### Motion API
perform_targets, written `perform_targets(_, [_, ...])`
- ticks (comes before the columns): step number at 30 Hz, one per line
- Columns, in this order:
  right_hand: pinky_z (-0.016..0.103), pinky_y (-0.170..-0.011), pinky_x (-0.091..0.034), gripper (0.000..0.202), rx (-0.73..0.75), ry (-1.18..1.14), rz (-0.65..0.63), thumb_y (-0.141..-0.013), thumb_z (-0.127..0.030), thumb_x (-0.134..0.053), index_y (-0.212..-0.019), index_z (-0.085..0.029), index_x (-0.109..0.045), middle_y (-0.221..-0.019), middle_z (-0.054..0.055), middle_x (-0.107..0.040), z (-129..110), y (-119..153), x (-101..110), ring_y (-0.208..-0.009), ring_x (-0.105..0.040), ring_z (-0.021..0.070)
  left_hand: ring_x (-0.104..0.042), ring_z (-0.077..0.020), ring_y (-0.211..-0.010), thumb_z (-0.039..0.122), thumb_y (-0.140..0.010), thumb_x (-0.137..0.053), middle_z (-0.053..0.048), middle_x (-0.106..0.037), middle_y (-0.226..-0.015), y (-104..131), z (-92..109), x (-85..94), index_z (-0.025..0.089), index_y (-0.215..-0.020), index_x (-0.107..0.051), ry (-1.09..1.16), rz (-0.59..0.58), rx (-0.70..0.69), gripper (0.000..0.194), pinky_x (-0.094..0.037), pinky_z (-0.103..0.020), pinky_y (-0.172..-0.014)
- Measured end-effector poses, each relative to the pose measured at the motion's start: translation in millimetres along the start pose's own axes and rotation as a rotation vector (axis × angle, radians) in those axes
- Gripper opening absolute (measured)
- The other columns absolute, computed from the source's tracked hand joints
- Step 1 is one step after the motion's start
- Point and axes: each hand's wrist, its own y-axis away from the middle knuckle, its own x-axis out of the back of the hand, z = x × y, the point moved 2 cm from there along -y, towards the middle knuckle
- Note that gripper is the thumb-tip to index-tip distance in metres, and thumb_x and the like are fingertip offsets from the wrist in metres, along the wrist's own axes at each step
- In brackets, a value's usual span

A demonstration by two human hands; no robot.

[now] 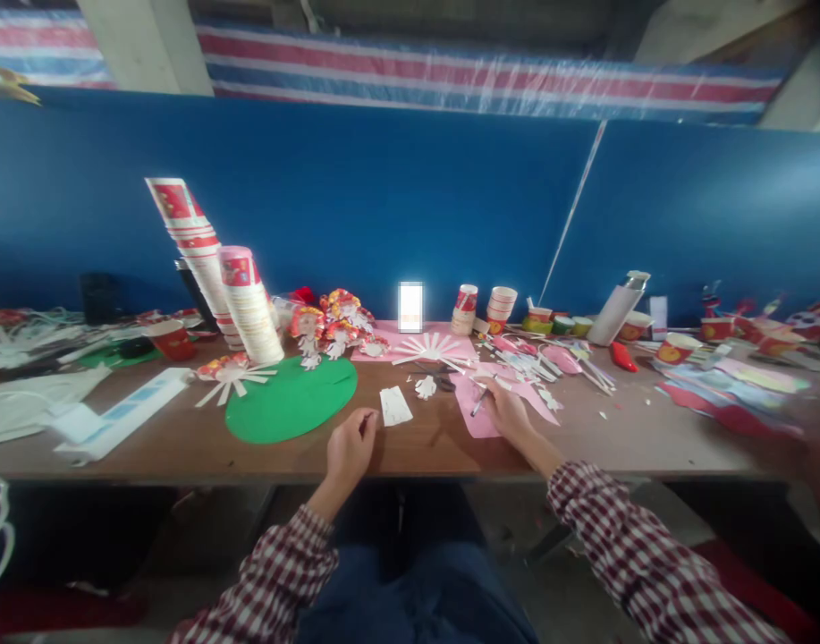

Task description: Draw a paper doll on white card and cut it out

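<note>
The sleeves [624,528] are maroon-and-white checked; dark blue cloth [416,590] covers the lap.

Striped sheeting [450,76] runs above a blue partition [383,179]; a metal-topped flask [617,311] stands towards the right

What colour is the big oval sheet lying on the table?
The oval sheet is green, seen in the head view.

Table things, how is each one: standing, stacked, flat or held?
Tall cups: stacked
Flask: standing
Green paper: flat
White card: flat
Pen: held in right hand
Left hand: curled
Table: cluttered
</note>
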Motion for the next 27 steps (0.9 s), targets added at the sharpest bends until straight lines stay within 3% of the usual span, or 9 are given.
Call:
perform_targets(6, [0.028,-0.069,-0.046,0.029,0.033,0.041,-0.113,-0.084,-0.020,-0.049,-0.107,-0.025,-0.067,-0.090,0.005,-0.073,-14,1,-14,-0.079,-0.066,0.0217,-0.066,-0.0203,-0.085,0.033,-0.089,-0.045,-0.005,-0.072,-0.094,0,0,0.3,0.022,-0.093,-0.065,0.010,-0.014,0.006,0.024,-0.045,-0.028,-0.075])
perform_targets(10, [0.030,-0.071,-0.046,0.033,0.065,0.010,-0.128,-0.087,-0.023,-0.048,-0.116,-0.024,-0.064,-0.088,0.006,-0.072,-28,2,-17,-0.078,-0.065,0.0221,-0.066,-0.0210,-0.085,0.034,-0.088,-0.046,-0.005,-0.072,-0.092,0,1,0.0,0.022,-0.092,-0.066,0.004,-0.033,0.007,0.023,-0.044,-0.028,-0.072])
perform_targets(17, [0.035,-0.085,-0.047,0.036,0.094,-0.186,-0.114,-0.086,-0.028,-0.051,-0.120,-0.024,-0.062,-0.107,0.008,-0.070,-53,4,-21,-0.095,-0.064,0.0232,-0.066,-0.0197,-0.081,0.034,-0.088,-0.047,-0.003,-0.072,-0.087,2,4,1.1,0.023,-0.092,-0.066,-0.010,-0.067,0.018,0.022,-0.043,-0.027,-0.068])
perform_targets(20, [0.033,-0.075,-0.051,0.031,0.032,-0.299,-0.079,-0.089,-0.034,-0.047,-0.106,-0.018,-0.068,-0.093,0.010,-0.073,-59,-1,-30,-0.083,-0.067,0.0220,-0.066,-0.0198,-0.082,0.034,-0.088,-0.047,-0.003,-0.072,-0.089,2,4,1.0,0.023,-0.093,-0.066,-0.013,-0.075,0.024,0.022,-0.042,-0.026,-0.068])
perform_targets(24, [0.027,-0.051,-0.049,0.042,-0.071,-0.445,-0.044,-0.093,-0.041,-0.037,-0.087,-0.013,-0.067,-0.067,0.008,-0.069,-61,-10,-50,-0.056,-0.064,0.0176,-0.065,-0.0205,-0.083,0.034,-0.088,-0.047,-0.004,-0.072,-0.088,1,4,-0.2,0.023,-0.093,-0.066,-0.045,-0.097,0.020,0.023,-0.041,-0.027,-0.067])
perform_targets(27, [0.027,-0.053,-0.049,0.029,-0.084,-0.515,-0.027,-0.086,-0.037,-0.049,-0.087,-0.014,-0.066,-0.066,0.005,-0.068,-62,-17,-61,-0.057,-0.063,0.0171,-0.065,-0.0202,-0.082,0.035,-0.088,-0.047,-0.004,-0.072,-0.088,0,2,-1.3,0.024,-0.094,-0.066,-0.066,-0.110,0.026,0.023,-0.041,-0.026,-0.067])
